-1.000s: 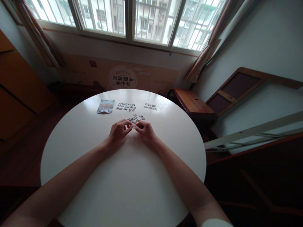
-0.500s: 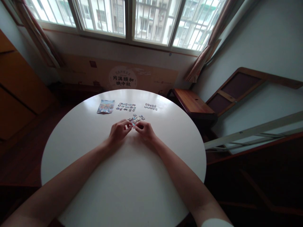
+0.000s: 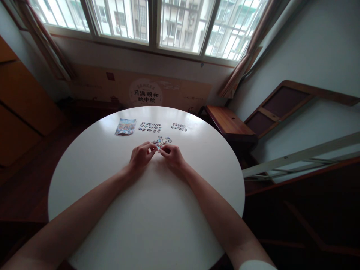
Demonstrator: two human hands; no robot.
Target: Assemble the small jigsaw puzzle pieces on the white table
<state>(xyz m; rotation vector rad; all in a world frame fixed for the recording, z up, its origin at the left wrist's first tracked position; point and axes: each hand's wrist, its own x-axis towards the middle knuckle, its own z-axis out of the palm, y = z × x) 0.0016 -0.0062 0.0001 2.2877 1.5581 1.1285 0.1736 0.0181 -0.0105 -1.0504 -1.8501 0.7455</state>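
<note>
Both hands meet over the white round table, fingertips close together at a small light-blue puzzle piece [image 3: 158, 148]. My left hand [image 3: 141, 154] pinches it from the left, thumb and forefinger closed. From the right, my right hand [image 3: 171, 153] has its thumb and fingers closed on the same piece. Just beyond the fingertips lies a loose heap of puzzle pieces [image 3: 164, 140], partly hidden by the hands. Farther back, several pieces stand in rows [image 3: 150, 127] at the left, and a smaller group of pieces [image 3: 179, 127] lies to the right.
A colourful picture sheet [image 3: 125, 127] lies left of the rows on the white table [image 3: 135, 225]. A wooden bench [image 3: 229, 120] stands beyond the table's right edge, with a folded wooden frame [image 3: 281, 101] against the wall. Barred windows are at the back.
The fingers have shifted only slightly around the piece, which shows a little differently between the fingertips. The arms and the other pieces look the same.
</note>
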